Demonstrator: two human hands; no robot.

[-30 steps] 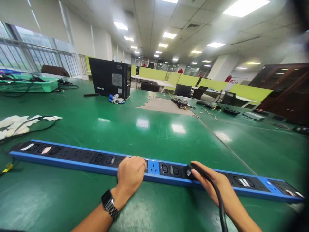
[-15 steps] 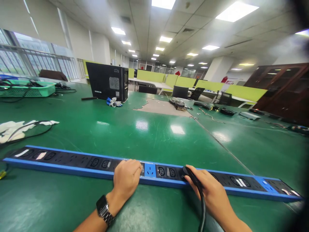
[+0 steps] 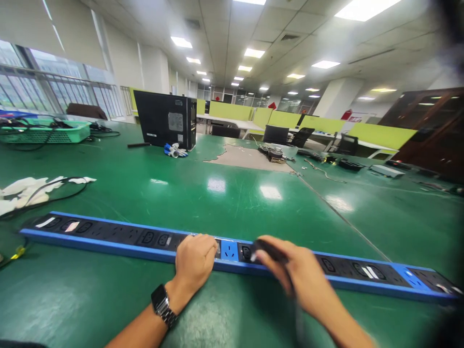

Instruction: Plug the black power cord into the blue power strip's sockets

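Note:
A long blue and black power strip (image 3: 126, 246) lies across the green table in front of me. My left hand (image 3: 195, 258), with a watch (image 3: 163, 305) on its wrist, is closed over the strip just left of the blue socket (image 3: 229, 250). Whether its fingers grip the strip's far side is hidden. My right hand (image 3: 302, 268) holds a black power plug (image 3: 270, 249) with a trailing cord, over the sockets right of the blue one. Motion blurs the plug and cord, and the plug's front seems raised off the strip.
Beyond the strip stand a black computer case (image 3: 165, 120) and blue-white gloves (image 3: 176, 151). A green basket of cables (image 3: 47, 133) and a white cloth (image 3: 27, 191) with a black cable are at the left. Tools and loose parts (image 3: 275, 154) lie farther back on the table (image 3: 188, 198).
My right hand has moved left along the strip with the plug, from a socket farther right to near the blue socket. The left hand stays at the same place on the strip.

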